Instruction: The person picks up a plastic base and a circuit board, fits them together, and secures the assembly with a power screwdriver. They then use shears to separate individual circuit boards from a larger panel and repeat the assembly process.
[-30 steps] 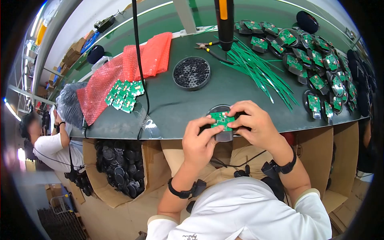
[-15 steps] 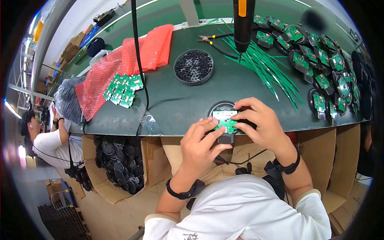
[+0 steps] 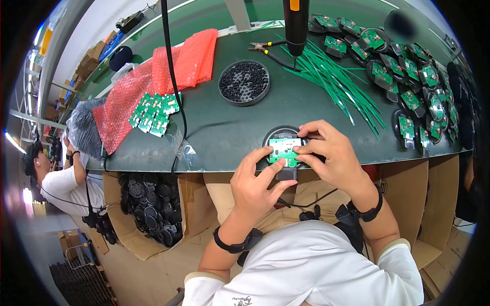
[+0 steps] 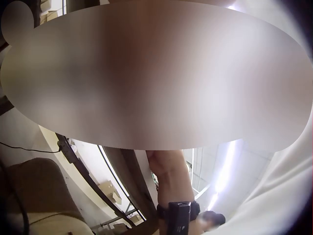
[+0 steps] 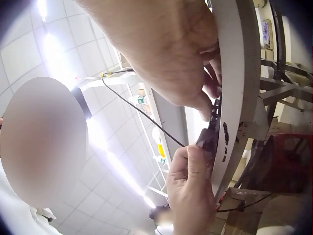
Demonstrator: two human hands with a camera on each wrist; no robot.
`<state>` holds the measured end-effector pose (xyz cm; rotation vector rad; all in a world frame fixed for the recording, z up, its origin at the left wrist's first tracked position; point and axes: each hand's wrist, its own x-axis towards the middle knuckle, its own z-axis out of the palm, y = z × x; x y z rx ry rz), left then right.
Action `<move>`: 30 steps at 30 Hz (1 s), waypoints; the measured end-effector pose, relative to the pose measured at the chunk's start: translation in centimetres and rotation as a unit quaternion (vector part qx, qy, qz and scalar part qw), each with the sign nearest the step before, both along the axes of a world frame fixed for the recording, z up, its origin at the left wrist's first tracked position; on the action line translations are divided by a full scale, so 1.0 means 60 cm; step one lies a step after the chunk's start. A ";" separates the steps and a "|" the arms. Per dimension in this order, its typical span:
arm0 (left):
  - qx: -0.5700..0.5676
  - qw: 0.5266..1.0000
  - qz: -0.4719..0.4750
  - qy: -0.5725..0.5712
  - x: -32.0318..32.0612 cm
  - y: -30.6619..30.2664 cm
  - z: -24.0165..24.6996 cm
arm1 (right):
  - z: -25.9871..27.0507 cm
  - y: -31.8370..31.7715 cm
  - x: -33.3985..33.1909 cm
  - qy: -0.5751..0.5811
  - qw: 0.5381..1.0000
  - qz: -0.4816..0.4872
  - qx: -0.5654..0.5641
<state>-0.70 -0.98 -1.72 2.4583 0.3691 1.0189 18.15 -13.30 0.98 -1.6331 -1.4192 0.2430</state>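
In the head view a green circuit board [image 3: 286, 151] lies over a black round housing [image 3: 279, 133] at the table's front edge. My left hand [image 3: 253, 177] grips the housing by its lower block [image 3: 287, 174], fingertips on the board's left side. From the right, my right hand [image 3: 329, 155] pinches the board near its edge. The right wrist view shows the left hand [image 5: 191, 181] curled at the dark housing [image 5: 208, 139], below the right hand [image 5: 208, 81]. Blur covers most of the left wrist view.
Behind the hands stand a round dish [image 3: 244, 82] of small black parts, green strips [image 3: 334, 84] and pliers [image 3: 270, 51]. A screwdriver [image 3: 296, 28] hangs above. Housings with boards [image 3: 408, 99] fill the right; loose boards [image 3: 153, 113] lie on red bubble wrap [image 3: 130, 99]. A carton [image 3: 191, 204] holds black housings.
My left thumb has moved off the board down to the housing's lower block. More of the board's face shows between the hands, and the right fingers have shifted slightly along its right side.
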 end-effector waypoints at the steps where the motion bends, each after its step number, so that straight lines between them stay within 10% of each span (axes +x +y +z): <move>1: 0.000 1.000 0.000 0.000 0.000 0.000 0.001 | 0.000 0.000 -0.001 -0.002 1.000 -0.005 0.001; 30: 0.026 0.999 0.019 0.032 -0.001 -0.012 0.005 | -0.003 0.001 -0.014 0.017 0.999 -0.051 -0.002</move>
